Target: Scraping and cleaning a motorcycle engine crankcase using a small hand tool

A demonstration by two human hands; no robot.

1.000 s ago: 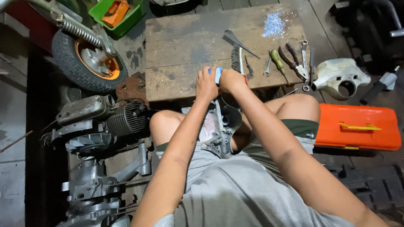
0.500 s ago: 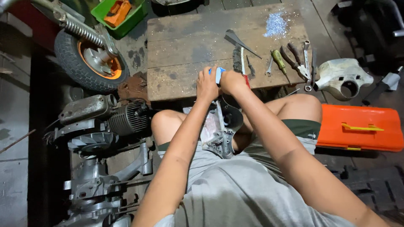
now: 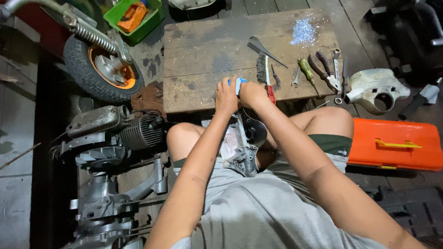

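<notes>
My left hand and my right hand are pressed together at the near edge of a low wooden table, both closed around a small blue object of which only the top shows. Below my hands, between my knees, a grey metal engine casing rests on my lap. A wire brush with a red handle lies on the table right beside my right hand.
On the table's right side lie a green-handled screwdriver, pliers, wrenches and a patch of metal shavings. A small wheel, a green bin and a scooter engine sit left; an orange toolbox right.
The hands stay clasped on the blue object at the table edge. The view has shifted slightly; nothing else has moved.
</notes>
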